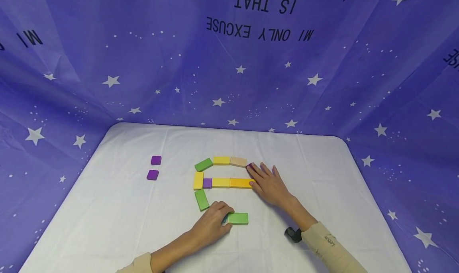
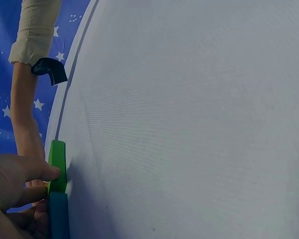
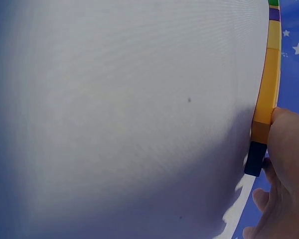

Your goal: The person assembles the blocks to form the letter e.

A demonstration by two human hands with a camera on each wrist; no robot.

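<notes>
My left hand [image 1: 212, 221] pinches the near end of a green block [image 1: 238, 218] between thumb and fingers. Beside that block, a teal block [image 2: 59, 215] is mostly covered by the hand in the head view. My right hand [image 1: 271, 186] lies with fingers extended over the right end of the block layout. Its fingertips reach a purple block [image 1: 250, 166], and its thumb touches the orange-yellow block [image 1: 241, 183]. A dark block [image 3: 255, 159] sits against that block's end, hidden under the hand in the head view.
An arc of blocks runs through a green block [image 1: 203, 164], a yellow block [image 1: 221, 160], a tan block [image 1: 238, 162], an upright yellow block [image 1: 199, 180] and a lower green block [image 1: 202, 200]. Two loose purple blocks, including one [image 1: 155, 160], lie left on the white table [image 1: 89, 209].
</notes>
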